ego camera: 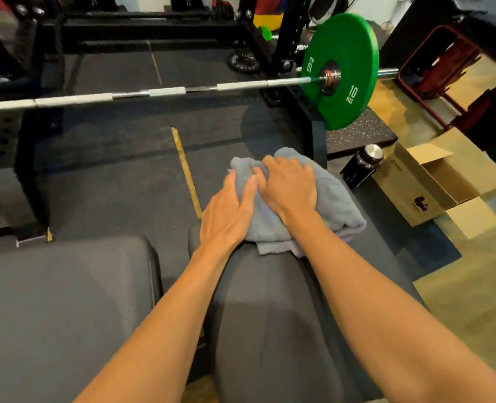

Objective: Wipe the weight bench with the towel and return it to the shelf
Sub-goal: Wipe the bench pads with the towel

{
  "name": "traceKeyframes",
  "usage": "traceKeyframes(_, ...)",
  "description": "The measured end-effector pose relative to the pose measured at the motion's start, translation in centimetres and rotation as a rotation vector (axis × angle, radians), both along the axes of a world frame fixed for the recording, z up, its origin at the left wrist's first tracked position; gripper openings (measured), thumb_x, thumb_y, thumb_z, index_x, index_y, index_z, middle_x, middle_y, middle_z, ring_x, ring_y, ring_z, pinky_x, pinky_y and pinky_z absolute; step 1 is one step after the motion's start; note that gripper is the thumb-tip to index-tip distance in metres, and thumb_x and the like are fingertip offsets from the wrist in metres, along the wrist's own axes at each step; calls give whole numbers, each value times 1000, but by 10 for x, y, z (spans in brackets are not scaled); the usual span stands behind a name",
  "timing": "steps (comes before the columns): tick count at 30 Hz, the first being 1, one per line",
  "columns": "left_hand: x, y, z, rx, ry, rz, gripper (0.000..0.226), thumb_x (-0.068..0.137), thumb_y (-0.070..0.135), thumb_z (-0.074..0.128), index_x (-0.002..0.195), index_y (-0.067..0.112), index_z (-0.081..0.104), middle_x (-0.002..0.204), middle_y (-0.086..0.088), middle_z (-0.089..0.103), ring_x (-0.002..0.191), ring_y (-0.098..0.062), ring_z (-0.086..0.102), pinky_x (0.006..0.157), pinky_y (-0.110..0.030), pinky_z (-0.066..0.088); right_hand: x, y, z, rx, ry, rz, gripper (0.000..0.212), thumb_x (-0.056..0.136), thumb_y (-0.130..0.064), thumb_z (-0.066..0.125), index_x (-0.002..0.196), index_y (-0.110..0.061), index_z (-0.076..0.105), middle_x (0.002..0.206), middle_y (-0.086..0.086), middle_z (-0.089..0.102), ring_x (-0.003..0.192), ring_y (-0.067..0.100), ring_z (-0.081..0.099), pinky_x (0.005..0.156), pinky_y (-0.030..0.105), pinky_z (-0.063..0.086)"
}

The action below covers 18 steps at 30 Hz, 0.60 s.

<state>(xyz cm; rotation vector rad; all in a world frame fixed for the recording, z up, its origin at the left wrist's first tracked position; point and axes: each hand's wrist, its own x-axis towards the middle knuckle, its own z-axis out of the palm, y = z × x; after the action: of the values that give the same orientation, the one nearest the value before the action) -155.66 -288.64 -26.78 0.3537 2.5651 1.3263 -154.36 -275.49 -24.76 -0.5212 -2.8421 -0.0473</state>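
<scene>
Towel: the grey towel point(305, 210) lies bunched and folded on the far end of the narrower bench pad point(270, 315), so its thick wad gives you a broad wiping face under your palms.

Left hand: your left hand point(229, 210) lies flat with fingers together and stretched out, its fingertips on the towel's left edge and its heel on the pad. It is pressing, not clamped; I judge it steadies the cloth so the wad does not unroll sideways.

Right hand: your right hand point(289, 187) sits on top of the towel, fingers spread and slightly curled into the folds. It presses down and grips only loosely, which looks like the driving hand for the stroke.

Arms: both forearms run out straight along the pad, so you can lean weight through them.

Bench: the wider pad point(66, 301) lies to your left, apart from the towel by a gap; I cannot tell whether it has been wiped.

Barbell: the bar point(165, 91) with its green 10 kg plate point(342, 71) rests across the rack beyond the bench end, well clear of your hands.

Floor clutter: a black bottle point(363, 164) and an open cardboard box point(433, 187) stand right of the bench end; mind a corner of the towel trailing off that side.

Progress: wiping is under way at the far end; the shelf is not in view.
</scene>
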Motion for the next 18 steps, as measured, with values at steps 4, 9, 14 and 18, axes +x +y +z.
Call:
traceKeyframes(4,6,-5,8,19,-3,-26,70,90,68,23,148,28,27,139,-12,53,124,-33,50,90,-40,37,28,-10,6,-18,77,-11,35,98,-45,39,88,-18,58,89,8,66,84,30,57,72,42,32)
traceKeyframes(9,5,-6,25,-19,-56,-159,57,97,57,21,118,21,59,130,-7,60,123,-33,50,102,-44,35,146,-51,11,-92,114,25,28,93,-43,51,82,-19,57,77,5,62,74,29,55,65,40,32)
traceKeyframes(14,22,26,31,-264,172,-287,51,100,49,25,105,18,65,116,-13,65,111,-38,55,95,-50,33,241,-40,12,-107,71,11,24,92,-47,50,81,-27,54,73,-3,56,70,23,51,63,39,33)
traceKeyframes(18,19,55,26,-138,242,-286,53,100,47,30,82,11,65,88,-10,67,89,-34,58,82,-42,38,205,1,11,-107,86,-101,27,94,-45,48,78,-24,56,74,0,60,74,26,55,65,41,35)
